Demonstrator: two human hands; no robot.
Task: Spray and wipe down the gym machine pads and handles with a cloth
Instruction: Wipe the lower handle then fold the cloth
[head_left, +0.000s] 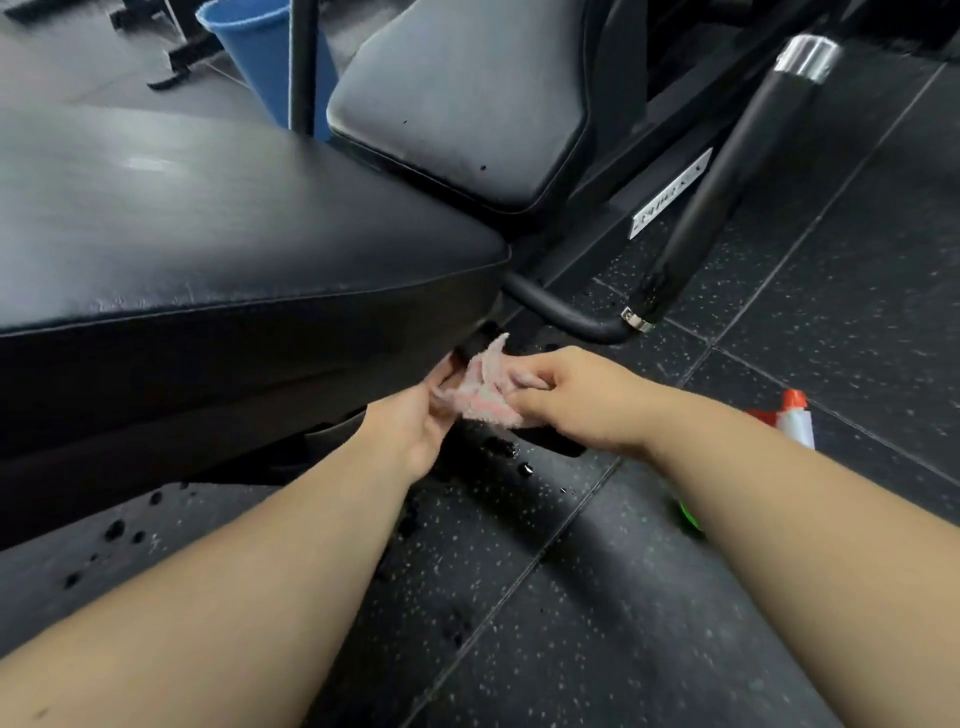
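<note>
The pink cloth (483, 395) is bunched just below the front corner of the large black pad (208, 218), above the floor (571, 597). The left hand (415, 426) holds its left edge, and the right hand (576, 395) pinches its right side with curled fingers, so each grip is clamped on the cloth. Dark wet drops (524, 467) lie on the floor under the hands. A second pad (462, 98) and a black handle (727, 176) with a chrome end stand beyond. A spray bottle (792, 418) lies on the floor, partly hidden by the right forearm. A blue bucket (249, 47) stands behind the pads.
</note>
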